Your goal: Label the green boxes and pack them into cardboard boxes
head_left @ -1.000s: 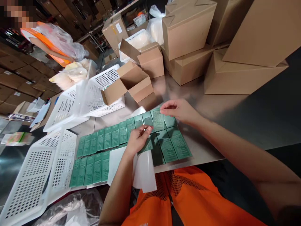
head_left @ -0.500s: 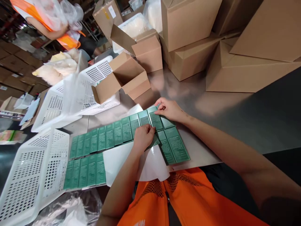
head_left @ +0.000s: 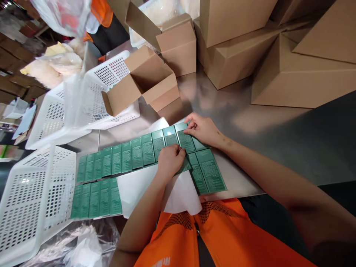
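Flat green boxes with fine print lie in two rows on the metal table, the upper row (head_left: 136,152) longer and the lower row (head_left: 95,200) partly covered by a white paper sheet (head_left: 136,187). My left hand (head_left: 170,160) rests over the sheet and the boxes, thumb and fingers pinched together; what they hold, if anything, is hidden. At the top end of a green box (head_left: 185,141), my right hand (head_left: 202,129) has its thumb and forefinger closed at the edge. Anything between those fingertips is too small to make out. More green boxes (head_left: 210,171) lie below my right wrist.
White perforated baskets (head_left: 23,207) stand at the left, and an open carton (head_left: 161,92) leans by another basket (head_left: 104,76). Large cardboard boxes (head_left: 236,61) line the table's back. A clear plastic bag (head_left: 86,246) lies at lower left. Another person (head_left: 104,22) stands beyond.
My view has shifted slightly, so the baskets and boxes sit further left and higher. Both hands keep nearly the same places over the green boxes. The other person has moved partly out of view.
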{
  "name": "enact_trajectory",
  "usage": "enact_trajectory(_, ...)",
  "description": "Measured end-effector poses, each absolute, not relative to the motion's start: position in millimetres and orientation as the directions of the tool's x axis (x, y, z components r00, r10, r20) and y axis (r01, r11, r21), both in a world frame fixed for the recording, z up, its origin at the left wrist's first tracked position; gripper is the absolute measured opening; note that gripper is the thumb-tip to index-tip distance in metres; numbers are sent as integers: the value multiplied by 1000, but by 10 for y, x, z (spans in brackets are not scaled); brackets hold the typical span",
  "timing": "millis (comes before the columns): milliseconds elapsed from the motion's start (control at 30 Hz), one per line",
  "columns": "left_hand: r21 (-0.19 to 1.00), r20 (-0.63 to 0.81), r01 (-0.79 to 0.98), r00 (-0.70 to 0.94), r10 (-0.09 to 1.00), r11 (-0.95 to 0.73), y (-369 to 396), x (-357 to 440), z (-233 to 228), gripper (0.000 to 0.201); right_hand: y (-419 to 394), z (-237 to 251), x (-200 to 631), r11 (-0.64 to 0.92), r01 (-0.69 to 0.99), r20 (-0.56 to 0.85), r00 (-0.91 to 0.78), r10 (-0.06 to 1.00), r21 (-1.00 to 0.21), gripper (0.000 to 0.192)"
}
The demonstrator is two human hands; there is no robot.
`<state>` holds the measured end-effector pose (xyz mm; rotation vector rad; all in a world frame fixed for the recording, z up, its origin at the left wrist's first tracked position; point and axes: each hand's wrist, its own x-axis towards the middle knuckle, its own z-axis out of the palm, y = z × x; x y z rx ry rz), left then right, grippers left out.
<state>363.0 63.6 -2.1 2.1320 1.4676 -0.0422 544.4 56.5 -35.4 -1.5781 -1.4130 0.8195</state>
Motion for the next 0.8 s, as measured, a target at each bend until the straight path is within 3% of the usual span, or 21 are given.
enact_trajectory(200, 427, -321, 870, 399, 859, -245, 656, 3646, -8, 25, 550, -357, 5425, 2, 583, 132, 181, 975, -812, 34)
enact_trajectory(467, 568, -255, 792, 426, 868, -222, 478, 3430, 156, 35, 669, -268, 5283, -190, 787, 78, 288, 954, -587, 61)
enact_trajectory(667, 704, -113, 689, 345, 932, -170, 425, 3037, 254, 36, 519, -310, 5482, 113, 665, 97, -61, 993, -738, 85)
enact_trajectory(800, 719, -87, 682, 276, 957, -132, 452, 2880, 260, 35, 427, -314, 5636, 226, 582, 103, -237, 966, -781, 83)
